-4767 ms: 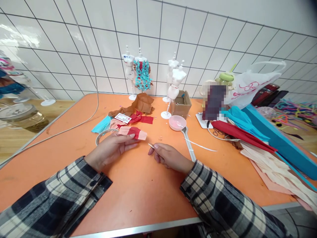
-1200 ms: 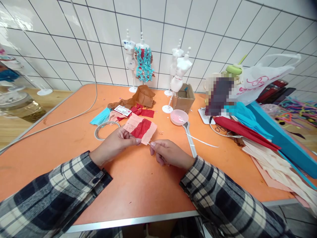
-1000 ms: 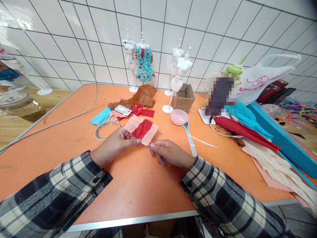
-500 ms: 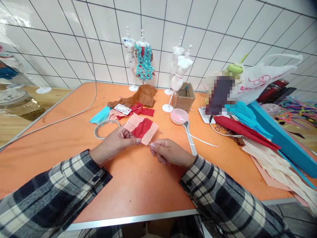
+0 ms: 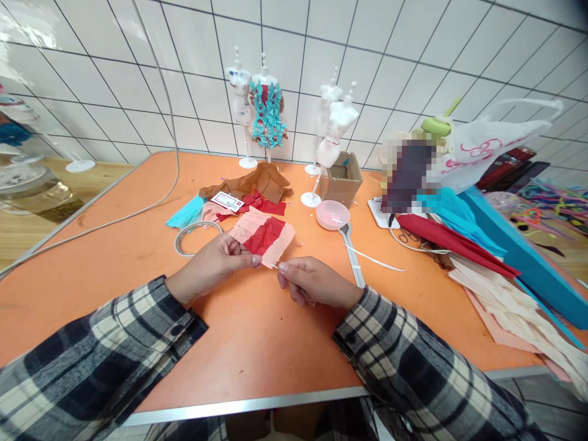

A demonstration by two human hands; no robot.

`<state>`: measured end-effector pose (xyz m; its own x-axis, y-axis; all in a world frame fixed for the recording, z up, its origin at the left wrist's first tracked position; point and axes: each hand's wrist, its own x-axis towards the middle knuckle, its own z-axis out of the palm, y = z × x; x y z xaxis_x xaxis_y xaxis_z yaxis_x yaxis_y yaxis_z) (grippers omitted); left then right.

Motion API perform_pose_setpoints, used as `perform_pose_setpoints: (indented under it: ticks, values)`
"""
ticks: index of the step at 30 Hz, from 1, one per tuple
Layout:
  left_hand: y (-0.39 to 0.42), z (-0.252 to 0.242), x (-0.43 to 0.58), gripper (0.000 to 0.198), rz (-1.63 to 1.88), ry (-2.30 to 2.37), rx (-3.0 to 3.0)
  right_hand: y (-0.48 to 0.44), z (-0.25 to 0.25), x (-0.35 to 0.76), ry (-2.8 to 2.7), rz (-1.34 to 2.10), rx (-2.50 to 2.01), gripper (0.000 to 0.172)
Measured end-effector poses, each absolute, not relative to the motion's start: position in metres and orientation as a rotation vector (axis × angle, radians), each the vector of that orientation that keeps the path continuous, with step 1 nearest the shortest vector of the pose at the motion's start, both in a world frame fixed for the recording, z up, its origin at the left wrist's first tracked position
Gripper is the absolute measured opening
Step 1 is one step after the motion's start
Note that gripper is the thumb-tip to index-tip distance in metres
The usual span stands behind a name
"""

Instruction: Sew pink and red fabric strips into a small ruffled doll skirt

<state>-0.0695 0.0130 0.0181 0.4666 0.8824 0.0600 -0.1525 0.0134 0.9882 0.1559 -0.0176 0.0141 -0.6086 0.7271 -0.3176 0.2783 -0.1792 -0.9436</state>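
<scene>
Between thumb and fingers, my left hand [image 5: 225, 260] pinches a piece of crepe paper [image 5: 265, 236], pale pink with a red band across it. The paper is held up over the orange table [image 5: 257, 343], its lower corner toward my right hand [image 5: 315, 280]. That hand is closed, with a thin white strip [image 5: 274, 266] poking out of its fingertips against the paper's corner; I cannot make out exactly what the strip is. Just behind my left hand lies a roll of tape [image 5: 184, 247]. Beyond the paper sit red crepe scraps [image 5: 271, 206] and a white card [image 5: 227, 202].
A pink bowl [image 5: 332, 215], a grey plastic strip [image 5: 353, 260] and a cardboard box [image 5: 343, 177] stand ahead to the right. Several white mannequins [image 5: 340, 128] line the tiled wall. Folded crepe paper [image 5: 459, 245] and scissors [image 5: 407, 237] lie right. A cable [image 5: 151, 205] crosses the left side.
Almost nothing differs. The white strip at my right fingertips shows slightly more, and both hands keep their places on the paper.
</scene>
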Motion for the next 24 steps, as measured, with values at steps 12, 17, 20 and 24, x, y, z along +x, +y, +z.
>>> perform_pose_setpoints:
  ticks: [12,17,20,24]
  values:
    - [0.0126,0.0166,-0.0694,0.035,0.933,0.737,1.296,-0.0173,0.0127,0.1569,-1.754,1.847,-1.106,0.041]
    - [0.0124,0.0171,-0.0692,0.038,0.95,0.755,1.288,-0.0169,0.0132,0.1567,-1.759,1.837,-1.117,0.041]
    - [0.0119,0.018,-0.0688,0.037,0.941,0.759,1.292,-0.0171,0.015,0.156,-1.766,1.829,-1.117,0.04]
    - [0.0118,0.018,-0.0688,0.036,0.95,0.745,1.29,-0.0178,0.0177,0.1557,-1.76,1.835,-1.12,0.038]
